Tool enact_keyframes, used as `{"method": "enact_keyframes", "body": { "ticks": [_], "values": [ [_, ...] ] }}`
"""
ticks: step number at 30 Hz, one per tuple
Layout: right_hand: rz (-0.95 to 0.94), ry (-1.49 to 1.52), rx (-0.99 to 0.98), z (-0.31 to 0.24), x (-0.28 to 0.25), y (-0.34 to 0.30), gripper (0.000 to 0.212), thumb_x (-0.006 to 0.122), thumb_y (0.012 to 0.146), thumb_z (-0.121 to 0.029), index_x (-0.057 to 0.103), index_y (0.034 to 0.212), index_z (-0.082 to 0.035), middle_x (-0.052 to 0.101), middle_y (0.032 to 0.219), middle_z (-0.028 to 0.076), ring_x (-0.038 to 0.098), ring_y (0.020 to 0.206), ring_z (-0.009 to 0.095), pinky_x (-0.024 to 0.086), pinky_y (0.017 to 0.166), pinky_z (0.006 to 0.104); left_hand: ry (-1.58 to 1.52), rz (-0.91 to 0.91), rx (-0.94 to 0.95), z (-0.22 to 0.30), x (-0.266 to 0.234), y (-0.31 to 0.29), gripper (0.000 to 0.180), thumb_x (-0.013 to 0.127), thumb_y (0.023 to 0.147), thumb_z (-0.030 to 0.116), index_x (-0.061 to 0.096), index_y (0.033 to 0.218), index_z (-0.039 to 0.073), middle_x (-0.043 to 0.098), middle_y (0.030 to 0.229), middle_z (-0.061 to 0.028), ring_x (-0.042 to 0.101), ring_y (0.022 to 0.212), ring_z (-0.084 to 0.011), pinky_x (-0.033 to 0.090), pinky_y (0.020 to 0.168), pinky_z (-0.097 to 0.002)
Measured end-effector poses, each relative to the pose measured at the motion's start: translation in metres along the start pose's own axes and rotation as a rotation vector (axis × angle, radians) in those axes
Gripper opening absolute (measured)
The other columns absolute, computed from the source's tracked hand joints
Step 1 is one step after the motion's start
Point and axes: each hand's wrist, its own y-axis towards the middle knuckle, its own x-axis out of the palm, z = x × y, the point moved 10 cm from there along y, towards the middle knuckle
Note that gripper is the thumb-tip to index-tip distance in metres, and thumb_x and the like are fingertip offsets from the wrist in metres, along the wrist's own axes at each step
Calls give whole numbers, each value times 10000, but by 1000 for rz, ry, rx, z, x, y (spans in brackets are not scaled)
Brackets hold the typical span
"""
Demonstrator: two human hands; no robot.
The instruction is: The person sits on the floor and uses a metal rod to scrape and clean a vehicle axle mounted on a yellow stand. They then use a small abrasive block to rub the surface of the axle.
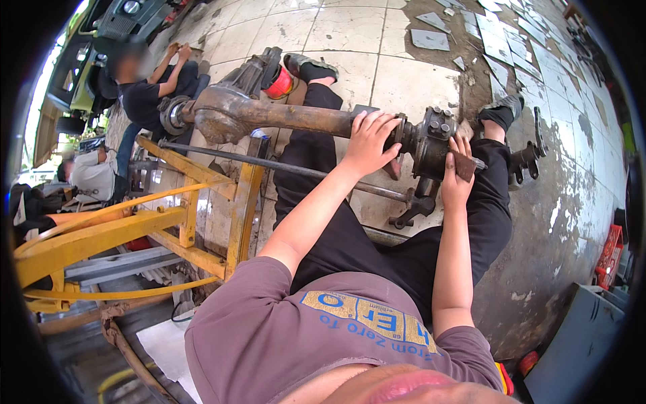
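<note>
A rusty vehicle axle (289,116) lies across in front of me, with a bulky differential housing at its left and a dark, bolted wheel hub (431,138) at its right. My left hand (369,143) rests on the axle tube just left of the hub, fingers spread and thumb apart. Against the hub's right side, my right hand (457,180) pinches a small brown sheet (464,165) that looks like sandpaper. Below the tube runs a long thin steel rod (303,172), ending in a dark joint (414,205) under the hub.
A yellow metal frame (128,239) stands at my left. My legs stretch around the axle's right part. A seated person (145,94) is at the far left, beyond the differential. Broken tiles (431,39) lie far right; a red crate (609,256) and a grey box (575,343) stand right.
</note>
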Motion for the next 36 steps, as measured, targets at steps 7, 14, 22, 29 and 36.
{"method": "enact_keyframes", "body": {
  "ticks": [7, 14, 22, 29, 36],
  "values": [
    [21, 72, 46, 0, -2, -2, 352, 634, 1173, -165, 728, 1473, -5, 670, 1616, 134, 465, 1639, 319, 338, 1332, 445, -2, 0, 11, 4, 2, -3, 636, 753, 978, 436, 627, 1530, 145, 642, 1559, -80, 497, 1537, -309, 247, 1327, -573],
    [-24, 218, 88, 25, -2, 18, 379, 570, 1190, -193, 729, 1472, 4, 657, 1628, 165, 459, 1641, 356, 317, 1338, 478, 5, -1, 14, 1, -1, -4, 644, 731, 997, 454, 615, 1549, 143, 633, 1572, -80, 493, 1547, -304, 252, 1325, -577],
    [-9, 102, 66, 12, -4, 16, 376, 565, 1178, -138, 704, 1489, 22, 645, 1640, 162, 465, 1632, 355, 318, 1339, 480, 7, 3, 16, 3, -1, -3, 636, 738, 996, 449, 620, 1544, 151, 631, 1569, -69, 495, 1543, -299, 258, 1323, -573],
    [-28, 148, 65, 22, -8, 23, 436, 494, 1197, -198, 680, 1492, 64, 632, 1638, 207, 489, 1610, 346, 304, 1339, 467, 1, 5, 5, 4, 0, -2, 634, 735, 996, 450, 621, 1546, 155, 626, 1580, -69, 481, 1553, -299, 244, 1331, -566],
    [-34, 33, 61, 21, -7, 10, 448, 492, 1213, -255, 691, 1517, 7, 627, 1658, 159, 475, 1619, 319, 309, 1330, 448, -16, -8, 1, 3, 1, -6, 638, 734, 1000, 454, 618, 1551, 155, 631, 1575, -70, 482, 1552, -301, 239, 1333, -568]
  ]
}}
